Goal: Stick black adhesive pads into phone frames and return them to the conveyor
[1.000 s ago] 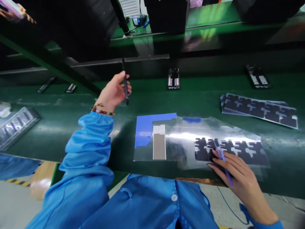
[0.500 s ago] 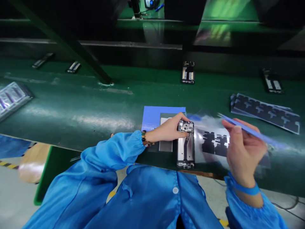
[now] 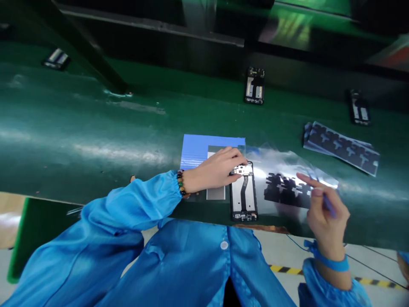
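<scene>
My left hand (image 3: 220, 167) is closed on the upper end of an opened phone body (image 3: 244, 198), thumb and fingers at its edges. The phone lies on the bench near the front edge, its circuit board at the top and a dark flex strip down the middle. My right hand (image 3: 329, 213) holds purple tweezers (image 3: 329, 206), partly hidden and blurred by motion. It hovers at the right end of a clear sheet carrying black die-cut stickers (image 3: 279, 187). A blue sheet (image 3: 198, 147) and a grey-and-white card (image 3: 216, 194) lie under and beside my left hand.
A stack of dark sticker sheets (image 3: 343, 147) lies at the right. More opened phones stand along the back, one in the middle (image 3: 254, 87), one at right (image 3: 360, 108) and one at left (image 3: 56, 59). A green post (image 3: 92, 55) rises from the bench. A green bin (image 3: 19, 247) is below left.
The view has shifted, and the phone now lies straighter under my left hand. The tweezers in my right hand have turned from pointing up-left to a steeper angle.
</scene>
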Demonstrator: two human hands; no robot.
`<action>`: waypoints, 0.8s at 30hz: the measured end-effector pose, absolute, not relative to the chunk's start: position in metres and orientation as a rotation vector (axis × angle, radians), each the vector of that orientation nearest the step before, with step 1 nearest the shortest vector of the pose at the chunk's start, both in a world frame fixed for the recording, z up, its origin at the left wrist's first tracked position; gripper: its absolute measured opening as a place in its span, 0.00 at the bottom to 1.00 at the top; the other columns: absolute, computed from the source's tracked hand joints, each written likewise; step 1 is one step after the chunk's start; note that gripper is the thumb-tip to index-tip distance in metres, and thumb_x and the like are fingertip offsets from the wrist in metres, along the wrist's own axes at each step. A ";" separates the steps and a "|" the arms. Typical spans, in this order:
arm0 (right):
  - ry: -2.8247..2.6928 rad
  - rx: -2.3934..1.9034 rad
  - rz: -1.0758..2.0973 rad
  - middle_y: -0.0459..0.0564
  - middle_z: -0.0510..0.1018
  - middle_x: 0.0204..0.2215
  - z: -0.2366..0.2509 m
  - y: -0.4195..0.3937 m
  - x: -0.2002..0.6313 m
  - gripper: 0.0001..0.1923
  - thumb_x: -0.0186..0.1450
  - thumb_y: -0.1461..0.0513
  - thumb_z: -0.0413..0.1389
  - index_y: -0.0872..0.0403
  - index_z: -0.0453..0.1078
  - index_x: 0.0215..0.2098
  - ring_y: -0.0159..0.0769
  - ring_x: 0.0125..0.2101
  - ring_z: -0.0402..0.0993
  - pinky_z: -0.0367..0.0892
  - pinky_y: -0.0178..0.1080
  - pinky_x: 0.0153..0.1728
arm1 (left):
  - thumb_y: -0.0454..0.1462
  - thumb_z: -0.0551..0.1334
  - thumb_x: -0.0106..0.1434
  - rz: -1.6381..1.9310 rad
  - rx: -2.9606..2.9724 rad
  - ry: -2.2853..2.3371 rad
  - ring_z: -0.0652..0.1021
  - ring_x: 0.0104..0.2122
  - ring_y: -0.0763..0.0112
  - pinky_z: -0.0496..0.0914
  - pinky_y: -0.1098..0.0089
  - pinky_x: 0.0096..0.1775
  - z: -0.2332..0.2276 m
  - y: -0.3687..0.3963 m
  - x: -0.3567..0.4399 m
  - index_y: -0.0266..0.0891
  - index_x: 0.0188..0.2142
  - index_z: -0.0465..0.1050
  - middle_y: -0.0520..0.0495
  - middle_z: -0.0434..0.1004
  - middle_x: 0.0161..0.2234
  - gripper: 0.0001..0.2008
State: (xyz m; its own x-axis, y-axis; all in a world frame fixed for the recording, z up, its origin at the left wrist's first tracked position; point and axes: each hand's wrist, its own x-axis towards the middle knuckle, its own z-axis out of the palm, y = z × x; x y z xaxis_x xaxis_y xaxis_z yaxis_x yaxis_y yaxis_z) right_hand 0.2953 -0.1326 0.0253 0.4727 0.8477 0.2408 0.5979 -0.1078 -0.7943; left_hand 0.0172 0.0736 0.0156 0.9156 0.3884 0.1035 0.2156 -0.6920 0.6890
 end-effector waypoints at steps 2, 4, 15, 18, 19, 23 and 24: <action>-1.473 -1.914 0.343 0.52 0.83 0.60 0.019 -0.148 0.311 0.13 0.76 0.51 0.60 0.45 0.79 0.53 0.56 0.65 0.77 0.67 0.65 0.70 | 0.35 0.63 0.76 0.308 2.389 0.427 0.73 0.57 0.53 0.72 0.52 0.58 0.014 0.074 0.017 0.39 0.61 0.71 0.39 0.74 0.57 0.16; -1.638 -1.983 0.314 0.53 0.81 0.63 0.012 -0.154 0.326 0.20 0.73 0.47 0.64 0.45 0.77 0.57 0.58 0.66 0.75 0.65 0.66 0.70 | 0.36 0.62 0.76 0.296 2.415 0.426 0.73 0.57 0.53 0.72 0.53 0.57 0.013 0.073 0.018 0.38 0.61 0.71 0.38 0.74 0.57 0.16; -1.773 -2.026 0.135 0.53 0.85 0.56 0.001 -0.150 0.336 0.19 0.74 0.44 0.63 0.46 0.76 0.54 0.52 0.51 0.82 0.69 0.56 0.56 | 0.39 0.62 0.77 0.269 2.366 0.464 0.74 0.57 0.52 0.69 0.54 0.56 0.020 0.072 0.018 0.41 0.62 0.72 0.39 0.75 0.59 0.17; -1.701 -1.993 0.138 0.52 0.85 0.57 -0.007 -0.151 0.334 0.15 0.74 0.48 0.65 0.45 0.76 0.53 0.52 0.53 0.82 0.70 0.56 0.58 | 0.41 0.61 0.79 0.309 2.414 0.418 0.74 0.57 0.53 0.67 0.56 0.55 0.024 0.071 0.029 0.40 0.59 0.75 0.40 0.76 0.59 0.14; -1.673 -1.973 0.134 0.52 0.85 0.57 -0.010 -0.151 0.333 0.14 0.74 0.50 0.65 0.45 0.76 0.53 0.51 0.53 0.82 0.71 0.56 0.58 | 0.42 0.60 0.79 0.306 2.440 0.393 0.74 0.57 0.54 0.67 0.56 0.55 0.025 0.071 0.037 0.40 0.57 0.76 0.40 0.77 0.58 0.13; -1.619 -1.911 0.088 0.53 0.84 0.59 -0.018 -0.154 0.328 0.16 0.73 0.50 0.66 0.46 0.75 0.56 0.52 0.59 0.80 0.69 0.59 0.63 | 0.44 0.62 0.78 0.183 2.609 0.258 0.75 0.55 0.53 0.66 0.57 0.54 0.028 0.072 0.074 0.37 0.57 0.76 0.39 0.80 0.55 0.16; -1.640 -1.905 0.103 0.53 0.83 0.60 -0.018 -0.155 0.328 0.19 0.73 0.49 0.66 0.45 0.74 0.57 0.54 0.61 0.79 0.67 0.61 0.65 | 0.44 0.64 0.77 0.142 2.654 0.231 0.75 0.55 0.52 0.67 0.57 0.53 0.027 0.072 0.083 0.36 0.57 0.76 0.39 0.80 0.55 0.16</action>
State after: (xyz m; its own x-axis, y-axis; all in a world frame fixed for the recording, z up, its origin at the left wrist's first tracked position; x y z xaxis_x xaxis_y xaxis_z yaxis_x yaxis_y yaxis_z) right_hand 0.3277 -0.1548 -0.0181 0.2272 0.9177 0.3260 0.8699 -0.0408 -0.4916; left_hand 0.0834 0.0722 0.0274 0.9804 0.1874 0.0604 0.1389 -0.8755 0.4628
